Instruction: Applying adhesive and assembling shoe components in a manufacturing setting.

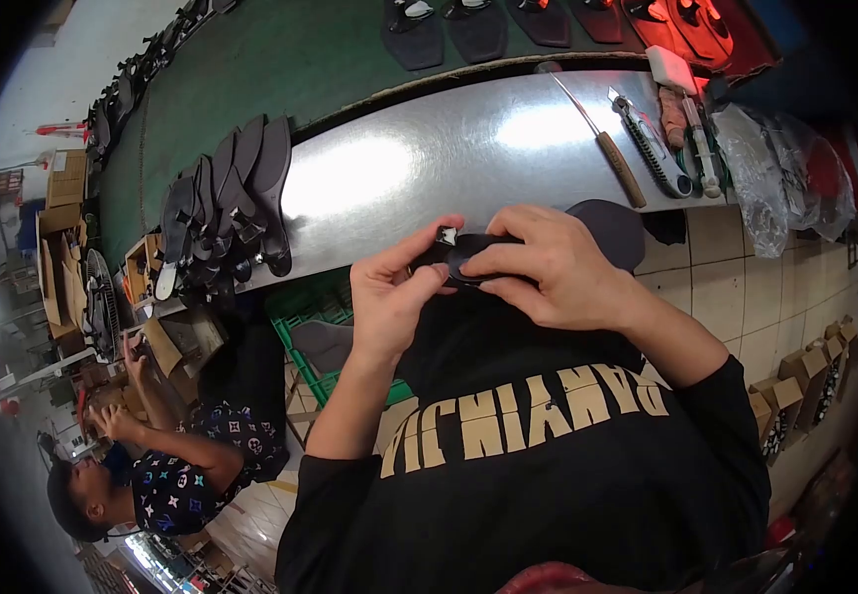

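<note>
**Fitting a sole piece, mid-frame**

We hold a dark sole piece (468,259) at centre frame, just below the metal bench (429,158). Our left hand (389,297) pinches its left end; our right hand (548,272) presses on top. We judge we are mid-fitting; next calls for steady, even thumb pressure.

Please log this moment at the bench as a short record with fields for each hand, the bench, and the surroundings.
left hand: left hand pinches the near end of a black sole piece
right hand: right hand lies over the piece, fingers pressing it
bench: metal bench top with a row of dark soles, a wooden-handled knife, a utility cutter
beyond: green conveyor belt
nearby: another person crouching lower left
</note>
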The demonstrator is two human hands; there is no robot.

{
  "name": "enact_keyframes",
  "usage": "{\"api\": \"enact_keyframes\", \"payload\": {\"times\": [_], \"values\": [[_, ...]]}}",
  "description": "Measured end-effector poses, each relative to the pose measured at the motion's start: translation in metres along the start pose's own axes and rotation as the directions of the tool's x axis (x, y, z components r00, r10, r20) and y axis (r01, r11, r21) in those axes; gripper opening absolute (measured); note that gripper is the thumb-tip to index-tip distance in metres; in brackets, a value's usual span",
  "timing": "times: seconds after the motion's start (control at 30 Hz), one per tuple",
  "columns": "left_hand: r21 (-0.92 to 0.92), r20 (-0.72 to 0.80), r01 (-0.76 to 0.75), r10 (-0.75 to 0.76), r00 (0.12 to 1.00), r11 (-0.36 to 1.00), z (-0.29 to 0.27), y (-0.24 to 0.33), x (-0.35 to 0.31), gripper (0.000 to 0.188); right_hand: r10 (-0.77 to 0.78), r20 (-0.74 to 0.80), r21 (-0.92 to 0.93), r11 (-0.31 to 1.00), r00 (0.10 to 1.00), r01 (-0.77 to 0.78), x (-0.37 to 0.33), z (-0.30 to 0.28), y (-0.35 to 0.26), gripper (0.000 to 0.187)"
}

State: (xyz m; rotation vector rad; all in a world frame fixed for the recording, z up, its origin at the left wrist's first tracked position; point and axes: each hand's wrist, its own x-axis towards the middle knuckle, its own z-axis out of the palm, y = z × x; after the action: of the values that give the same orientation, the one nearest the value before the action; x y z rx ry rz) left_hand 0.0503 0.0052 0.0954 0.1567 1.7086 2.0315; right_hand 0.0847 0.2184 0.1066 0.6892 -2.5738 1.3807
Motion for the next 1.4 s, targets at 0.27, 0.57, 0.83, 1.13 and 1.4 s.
{"api": "enact_keyframes", "payload": {"times": [0.27, 0.57, 0.83, 1.13, 1.4], "values": [[0.004, -0.059, 0.041, -0.04, 0.997, 0.999, 0.002, 0.001, 0.002, 0.045, 0.056, -0.002, 0.131, 0.99, 0.998, -0.056, -0.006, 0.01, 0.002, 0.029], [-0.208, 0.009, 0.297, -0.302, 0.953, 0.932, -0.001, 0.015, 0.003, 0.048, -0.146, -0.212, -0.063, 0.989, 0.966, 0.136, -0.012, 0.019, 0.005, 0.026], [-0.179, 0.048, 0.271, -0.266, 0.963, 0.946, 0.0, 0.015, 0.0, 0.036, -0.04, -0.306, -0.04, 0.999, 0.951, 0.029, -0.011, 0.015, -0.002, 0.019], [0.091, -0.012, 0.251, -0.251, 0.968, 0.964, 0.011, 0.005, -0.001, 0.026, -0.078, -0.309, -0.087, 0.995, 0.948, 0.054, -0.015, 0.021, 0.003, 0.017], [0.248, 0.002, 0.238, -0.246, 0.969, 0.939, 0.015, 0.009, -0.008, 0.02, 0.009, -0.259, -0.017, 1.0, 0.966, -0.014, -0.021, 0.021, 0.004, 0.018]]}}
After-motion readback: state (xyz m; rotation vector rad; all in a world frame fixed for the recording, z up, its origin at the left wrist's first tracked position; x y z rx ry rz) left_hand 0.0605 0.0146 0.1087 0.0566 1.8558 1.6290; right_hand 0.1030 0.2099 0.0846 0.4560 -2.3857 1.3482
